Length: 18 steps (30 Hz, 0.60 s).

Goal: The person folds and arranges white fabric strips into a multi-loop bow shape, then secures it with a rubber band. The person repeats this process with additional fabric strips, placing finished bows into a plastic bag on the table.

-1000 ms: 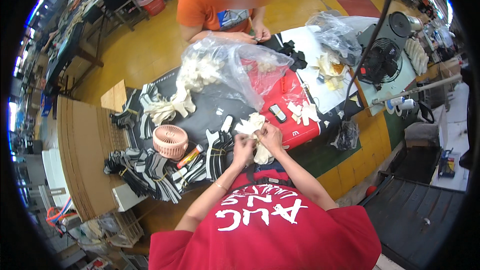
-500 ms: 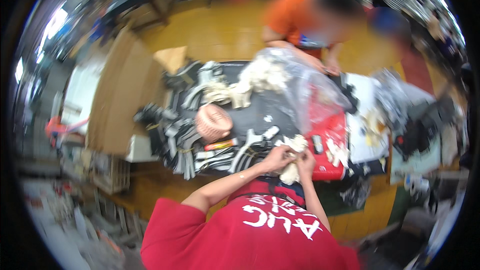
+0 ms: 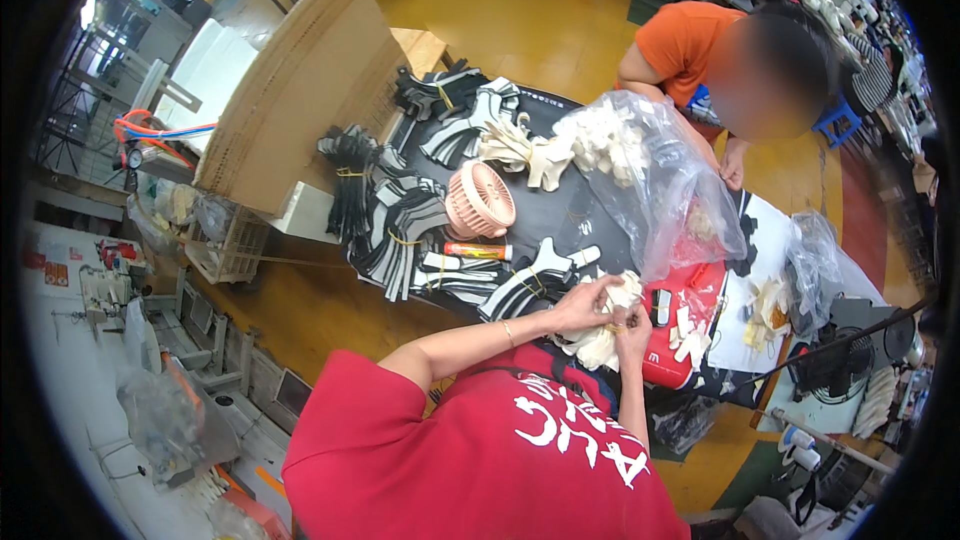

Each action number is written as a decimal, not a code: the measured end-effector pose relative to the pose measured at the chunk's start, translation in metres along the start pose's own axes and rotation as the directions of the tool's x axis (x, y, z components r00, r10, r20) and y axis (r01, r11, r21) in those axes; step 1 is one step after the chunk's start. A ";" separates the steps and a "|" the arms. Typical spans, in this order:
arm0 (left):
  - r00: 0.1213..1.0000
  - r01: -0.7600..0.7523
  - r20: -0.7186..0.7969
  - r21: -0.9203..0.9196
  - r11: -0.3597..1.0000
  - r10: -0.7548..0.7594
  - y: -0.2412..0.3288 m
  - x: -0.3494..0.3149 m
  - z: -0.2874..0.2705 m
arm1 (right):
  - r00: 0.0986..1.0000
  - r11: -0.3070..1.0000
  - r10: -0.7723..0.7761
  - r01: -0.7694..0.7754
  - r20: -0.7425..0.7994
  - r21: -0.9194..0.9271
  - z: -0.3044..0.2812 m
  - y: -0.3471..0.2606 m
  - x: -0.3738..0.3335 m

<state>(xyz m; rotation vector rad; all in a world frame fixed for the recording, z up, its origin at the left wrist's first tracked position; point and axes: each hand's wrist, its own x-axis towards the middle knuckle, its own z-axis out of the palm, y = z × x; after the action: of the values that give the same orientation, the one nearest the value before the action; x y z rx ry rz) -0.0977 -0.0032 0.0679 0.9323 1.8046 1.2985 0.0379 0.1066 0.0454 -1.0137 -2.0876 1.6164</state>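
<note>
At the near edge of the dark table (image 3: 560, 228), I hold a bundle of cream fabric pieces (image 3: 592, 348). My left hand (image 3: 580, 306) pinches it from the left, and my right hand (image 3: 632, 332) closes on its right side, the fingertips of both almost meeting. Part of the bundle sticks out above my fingers and the rest hangs below them. Just left of my hands lie black-and-white cut pieces (image 3: 535, 278) in banded stacks. Loose cream strips (image 3: 690, 336) rest to the right on a red padded item (image 3: 668, 365), near a small black-and-white object (image 3: 661, 307).
A pink fan (image 3: 480, 200) and an orange-yellow tube (image 3: 478, 251) stand among more stacks. Beyond is a clear plastic bag (image 3: 665, 210) of cream pieces. A cardboard sheet (image 3: 300, 90) rises at left. Across the table a person in orange (image 3: 675, 40) leans over.
The view has turned and sharpened, so the table appears tilted and shifted right. Both hands stay closed on the cream bundle, with only small finger changes.
</note>
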 end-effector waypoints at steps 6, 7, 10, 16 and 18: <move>0.974 -0.208 0.124 0.182 0.961 0.187 -0.014 0.005 -0.005 | 0.996 0.992 0.069 -0.062 0.062 -0.110 -0.002 -0.011 0.002; 0.974 -0.221 0.093 0.226 0.949 0.205 -0.014 0.004 -0.005 | 0.995 0.992 0.070 -0.063 0.067 -0.108 -0.003 -0.012 0.002; 0.991 -0.123 0.083 0.222 0.967 0.107 -0.015 0.005 -0.010 | 0.956 0.986 0.168 -0.163 0.240 -0.038 -0.014 -0.012 0.000; 0.950 -0.020 0.309 0.212 0.977 -0.048 0.008 0.008 -0.020 | 0.858 0.923 0.279 -0.364 0.431 0.127 -0.035 0.002 -0.001; 0.933 -0.016 0.355 0.207 0.978 -0.060 0.026 0.011 -0.026 | 0.908 0.908 0.282 -0.358 0.310 0.220 -0.031 0.012 0.006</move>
<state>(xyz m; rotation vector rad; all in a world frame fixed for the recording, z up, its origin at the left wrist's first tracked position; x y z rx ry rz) -0.1215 0.0011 0.0972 1.1752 1.6708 0.8648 0.0571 0.1335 0.0433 -1.1400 -1.8479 2.2533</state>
